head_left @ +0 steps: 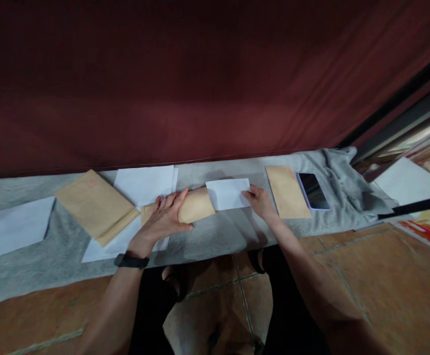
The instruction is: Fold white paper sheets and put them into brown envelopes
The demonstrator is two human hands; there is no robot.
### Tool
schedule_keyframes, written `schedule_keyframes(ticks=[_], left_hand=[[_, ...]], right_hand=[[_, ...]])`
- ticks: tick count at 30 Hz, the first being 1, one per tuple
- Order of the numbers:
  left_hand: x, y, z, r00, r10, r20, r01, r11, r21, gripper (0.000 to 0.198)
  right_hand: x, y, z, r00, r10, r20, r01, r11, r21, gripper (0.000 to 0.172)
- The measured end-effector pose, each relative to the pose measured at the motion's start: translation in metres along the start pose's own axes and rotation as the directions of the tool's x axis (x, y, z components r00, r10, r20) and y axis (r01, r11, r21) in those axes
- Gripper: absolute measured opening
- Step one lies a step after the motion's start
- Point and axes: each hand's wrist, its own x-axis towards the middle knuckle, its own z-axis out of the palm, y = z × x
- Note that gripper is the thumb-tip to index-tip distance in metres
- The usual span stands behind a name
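In the head view a brown envelope [197, 205] lies on the grey cloth, its right end bulging upward. My left hand [168, 212] rests over the envelope's left part, fingers spread. At the right, my right hand [259, 201] pinches the right edge of a folded white paper [230, 194]. The paper's left edge meets the envelope's right end; whether it reaches inside I cannot tell. Under and behind my left hand are white sheets [146, 185]. A stack of brown envelopes [93, 204] lies to the left of that hand.
Another brown envelope [287, 192] and a phone [314, 191] lie to the right on the grey cloth [215, 241]. More white paper [13, 227] sits at the far left. A dark red panel [215, 98] rises behind. White paper [409, 181] is beyond the cloth's right end.
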Motion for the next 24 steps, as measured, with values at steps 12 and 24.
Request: schedule_keyframes(ticks=[12, 24], left_hand=[[0.005, 0.011, 0.003, 0.998, 0.060, -0.019, -0.060, 0.998, -0.022, 0.125], [0.016, 0.041, 0.009, 0.981, 0.174, -0.081, -0.178, 0.983, -0.041, 0.129]], right_hand=[[-0.006, 0.002, 0.011, 0.985, 0.061, 0.160, -0.071, 0.996, 0.057, 0.018], [-0.016, -0.009, 0.052, 0.975, 0.004, 0.223, -0.014, 0.999, 0.039, 0.032]])
